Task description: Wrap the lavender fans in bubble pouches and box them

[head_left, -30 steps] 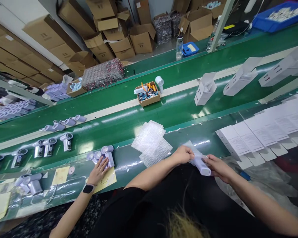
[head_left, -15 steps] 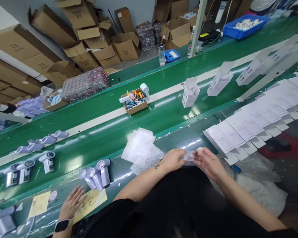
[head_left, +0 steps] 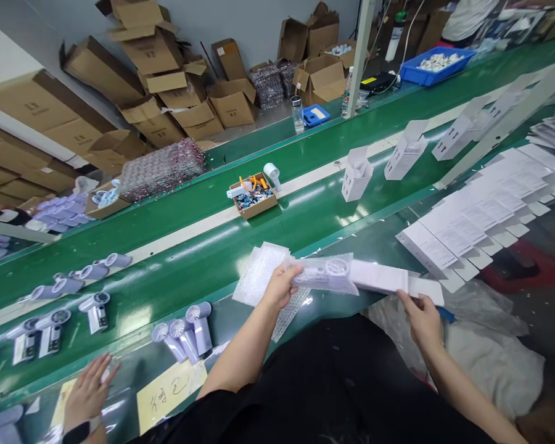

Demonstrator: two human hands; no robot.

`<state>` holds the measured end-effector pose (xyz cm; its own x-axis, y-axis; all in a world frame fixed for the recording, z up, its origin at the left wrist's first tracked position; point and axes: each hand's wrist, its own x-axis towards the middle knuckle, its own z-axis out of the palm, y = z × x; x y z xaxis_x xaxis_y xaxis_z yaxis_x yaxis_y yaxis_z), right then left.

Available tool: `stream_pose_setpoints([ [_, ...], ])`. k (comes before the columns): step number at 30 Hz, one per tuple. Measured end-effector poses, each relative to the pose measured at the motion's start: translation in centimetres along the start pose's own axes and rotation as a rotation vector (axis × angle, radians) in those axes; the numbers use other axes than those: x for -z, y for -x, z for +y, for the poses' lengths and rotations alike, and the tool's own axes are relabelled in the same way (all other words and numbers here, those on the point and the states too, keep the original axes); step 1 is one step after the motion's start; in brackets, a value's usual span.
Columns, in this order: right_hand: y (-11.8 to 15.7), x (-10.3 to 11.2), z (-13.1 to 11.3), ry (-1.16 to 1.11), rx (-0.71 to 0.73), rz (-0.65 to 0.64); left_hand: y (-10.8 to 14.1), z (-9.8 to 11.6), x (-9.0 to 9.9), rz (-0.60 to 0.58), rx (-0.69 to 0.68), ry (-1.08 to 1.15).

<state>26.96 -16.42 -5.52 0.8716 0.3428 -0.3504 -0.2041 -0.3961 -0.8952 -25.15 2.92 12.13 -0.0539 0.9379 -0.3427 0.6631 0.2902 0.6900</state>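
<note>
My left hand (head_left: 281,287) pinches one end of a clear bubble bag with a pale handheld fan (head_left: 335,267) inside. The bag lies level in front of my body, its other end against the left end of a long white box (head_left: 380,277). Whether the bag enters the box, I cannot tell. My right hand (head_left: 420,317) grips that box near its right end, thumb on top, where a white flap sticks out. Under and beyond my left hand lies a pile of bubble bags (head_left: 261,271).
Several lilac fans (head_left: 198,327) stand left of my arm, near a co-worker's hand (head_left: 90,388). White boxes (head_left: 439,240) lie in a row at right. Open white boxes (head_left: 357,176) and a carton of small parts (head_left: 256,200) stand on the green conveyor (head_left: 189,246).
My hands have moved apart, and the bagged fan now shows at full length. My right hand now has a white box. The co-worker's hand has shifted left.
</note>
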Motion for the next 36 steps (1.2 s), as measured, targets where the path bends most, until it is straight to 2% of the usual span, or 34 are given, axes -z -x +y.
stream_pose_setpoints([
  [1, 0.8, -0.3, -0.6, 0.147, 0.170, -0.034, 0.5, 2.6, -2.4, -0.055, -0.052, 0.039],
  [3, 1.8, -1.6, -1.9, 0.390, 0.529, -0.166, 1.4, 8.5, -8.9, -0.106, -0.237, 0.186],
  [5, 1.9, -3.8, -3.2, 0.470, 0.808, -0.336, 1.7, 13.7, -15.8, -0.140, -0.403, 0.266],
  [7, 1.6, -6.2, -4.0, 0.479, 0.990, -0.449, 1.2, 16.9, -20.8, -0.148, -0.477, 0.268],
  [9, 1.4, -8.1, -4.4, 0.439, 1.050, -0.461, 0.3, 18.1, -23.1, -0.147, -0.537, 0.256],
  [10, 1.3, -8.8, -4.5, 0.406, 1.050, -0.451, -0.1, 18.0, -23.5, -0.152, -0.604, 0.205],
  [12, 1.2, -9.5, -4.5, 0.351, 1.056, -0.481, -0.5, 17.6, -23.8, -0.185, -0.818, -0.037],
  [14, 1.3, -9.9, -4.4, 0.335, 1.109, -0.613, -0.3, 17.3, -24.4, -0.257, -1.056, -0.400],
  [15, 1.3, -10.0, -4.4, 0.333, 1.142, -0.687, -0.2, 17.3, -24.9, -0.296, -1.130, -0.568],
  [17, 1.1, -10.1, -4.3, 0.323, 1.172, -0.781, 0.3, 17.7, -26.4, -0.330, -1.130, -0.772],
  [20, 0.1, -10.0, -4.3, 0.334, 1.116, -0.799, 1.3, 17.8, -28.6, -0.255, -1.052, -0.808],
  [24, -1.2, -9.2, -4.8, 0.324, 0.969, -0.904, 2.6, 16.4, -30.5, -0.238, -1.194, -0.805],
  [28, -2.4, -9.0, -7.2, 0.283, 0.863, -1.029, 2.9, 16.1, -31.2, -0.228, -1.250, -0.821],
  [30, -4.1, -9.9, -9.4, 0.285, 0.824, -1.055, 2.6, 16.2, -30.7, -0.162, -1.205, -0.690],
  [32, -7.0, -11.9, -12.3, 0.289, 0.790, -1.063, 1.9, 15.5, -29.6, -0.018, -1.084, -0.515],
  [34, -10.7, -14.9, -15.4, 0.304, 0.761, -1.062, 0.6, 13.1, -28.0, 0.144, -0.852, -0.368],
  [36, -14.3, -18.7, -18.2, 0.299, 0.735, -1.047, -1.1, 9.2, -25.6, 0.264, -0.479, -0.274],
])
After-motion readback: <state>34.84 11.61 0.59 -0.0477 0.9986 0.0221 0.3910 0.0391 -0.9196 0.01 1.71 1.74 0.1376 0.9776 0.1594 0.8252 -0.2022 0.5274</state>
